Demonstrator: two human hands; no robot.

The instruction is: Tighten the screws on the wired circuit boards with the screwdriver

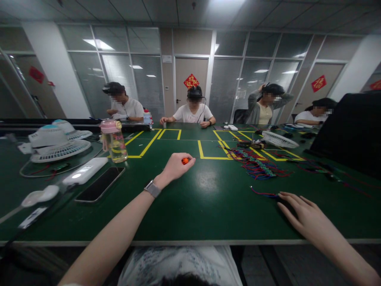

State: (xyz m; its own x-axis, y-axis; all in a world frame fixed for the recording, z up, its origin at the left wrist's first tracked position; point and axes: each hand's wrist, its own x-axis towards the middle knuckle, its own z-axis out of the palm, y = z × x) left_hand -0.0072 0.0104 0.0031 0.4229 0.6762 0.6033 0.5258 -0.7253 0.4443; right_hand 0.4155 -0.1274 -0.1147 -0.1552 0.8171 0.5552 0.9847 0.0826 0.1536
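Note:
My left hand [176,167], with a watch on its wrist, is closed around a small orange object [185,161] above the middle of the table. Only part of this object shows between thumb and fingers, so I cannot tell its kind. Lower on the right, my right hand [306,212] lies on the green table [190,214] with its fingers stretched out. Its fingertips are at the end of a short red and blue wire lead [262,193]; whether they touch it I cannot tell. A bundle of small green circuit boards with red and blue wires [258,163] lies farther back.
At left are a pink-lidded bottle [114,141], a phone [101,184], a white power strip [86,171] and white fans [59,139]. Yellow tape [202,151] marks the table. A fan grille [279,140] and a black panel [348,135] stand at right. Several people sit opposite.

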